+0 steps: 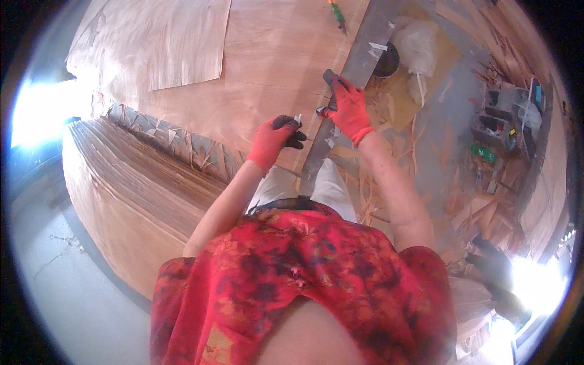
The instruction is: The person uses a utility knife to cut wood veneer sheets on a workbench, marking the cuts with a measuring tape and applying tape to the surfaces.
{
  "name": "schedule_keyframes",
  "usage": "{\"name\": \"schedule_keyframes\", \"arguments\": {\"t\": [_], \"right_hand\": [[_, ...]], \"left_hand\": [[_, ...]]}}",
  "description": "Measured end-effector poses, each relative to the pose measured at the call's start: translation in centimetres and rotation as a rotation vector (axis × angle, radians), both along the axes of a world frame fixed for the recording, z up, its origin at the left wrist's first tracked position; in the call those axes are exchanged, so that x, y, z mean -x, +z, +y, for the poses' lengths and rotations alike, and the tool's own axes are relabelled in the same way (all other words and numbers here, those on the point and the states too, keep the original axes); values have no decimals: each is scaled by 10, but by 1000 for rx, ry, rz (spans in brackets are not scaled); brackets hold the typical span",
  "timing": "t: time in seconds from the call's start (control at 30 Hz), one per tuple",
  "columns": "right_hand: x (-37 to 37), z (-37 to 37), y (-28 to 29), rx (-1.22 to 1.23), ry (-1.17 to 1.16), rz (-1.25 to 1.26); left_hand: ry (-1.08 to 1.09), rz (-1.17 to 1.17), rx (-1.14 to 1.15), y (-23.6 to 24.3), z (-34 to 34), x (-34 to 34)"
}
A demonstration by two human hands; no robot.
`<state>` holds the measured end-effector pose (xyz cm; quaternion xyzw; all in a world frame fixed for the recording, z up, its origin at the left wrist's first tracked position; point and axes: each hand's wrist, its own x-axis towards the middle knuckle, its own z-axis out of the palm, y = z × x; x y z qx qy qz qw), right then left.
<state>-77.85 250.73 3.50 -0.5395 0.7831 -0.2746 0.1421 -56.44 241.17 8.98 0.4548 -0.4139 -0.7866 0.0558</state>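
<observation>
My left hand, in a red glove with dark fingertips, is closed. A small white piece sticks out between its thumb and fingers; I cannot make out its exact kind. My right hand, gloved alike, has its thumb and fingers apart, resting at the right edge of a wide, reddish wood veneer sheet. Along that edge runs a grey strip with white scraps on it. A thin seam crosses the sheet near both hands.
A green-handled tool lies far on the sheet. A paler veneer sheet overlaps it. At left stands a thick veneer stack. Right of the strip are a dark round container, a plastic bag, wood shreds and a crate.
</observation>
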Motion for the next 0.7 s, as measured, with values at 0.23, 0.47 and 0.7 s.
{"name": "schedule_keyframes", "arguments": {"t": [0.23,0.47,0.7], "right_hand": [[4,5,-13,40,30,-17],[4,5,-17,3,31,34],[3,6,-15,56,27,27]], "left_hand": [[-72,10,-7,-19,-15,49],[-64,-49,6,-21,-21,53],[-15,-46,37,-29,-12,62]]}}
